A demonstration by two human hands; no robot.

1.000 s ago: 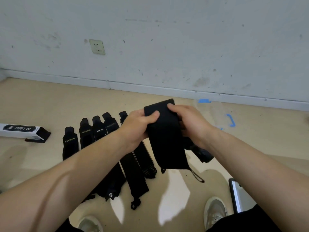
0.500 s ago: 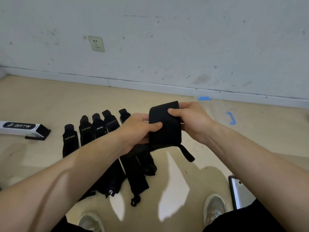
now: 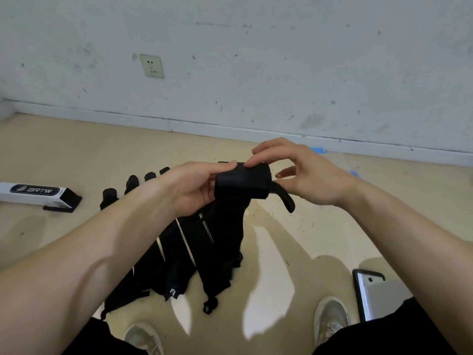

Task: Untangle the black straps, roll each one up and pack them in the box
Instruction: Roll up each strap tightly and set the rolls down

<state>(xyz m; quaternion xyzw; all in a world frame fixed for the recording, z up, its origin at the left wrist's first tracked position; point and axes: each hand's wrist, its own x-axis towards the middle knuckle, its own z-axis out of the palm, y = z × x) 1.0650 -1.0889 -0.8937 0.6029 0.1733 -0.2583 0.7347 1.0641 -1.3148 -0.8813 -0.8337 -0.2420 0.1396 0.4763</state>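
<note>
One container logged? — Recorder
Yes: a long white cardboard box with a black end [image 3: 38,194], lying on its side on the beige floor [image 3: 294,252], far left. A black flap lies on the floor at that end. Contents cannot be told. — Spotter
Open room? — Recorder
Bare floor runs from the white skirting board [image 3: 230,129] down to the hands. There is more right of the strap row, across to a dark-edged phone [image 3: 376,293] lying flat beside the right shoe [image 3: 331,320]. The row of flat black fabric straps [image 3: 184,247] lies side by side, partly hidden by the left forearm, near the box's black end but not touching it. — Spotter
Hands? — Recorder
Both are raised above the row. Left hand [image 3: 194,188] grips the rolled black strap [image 3: 243,181] from its left end, thumb on top, fingers curled underneath. Right hand [image 3: 312,178] sits at the roll's right end, fingers loosely spread and bent, one fingertip [image 3: 252,162] resting on the roll's top. Its thumb is just beside the end; contact cannot be told. A short loose tail [image 3: 285,201] droops from the roll's right side. — Spotter
</note>
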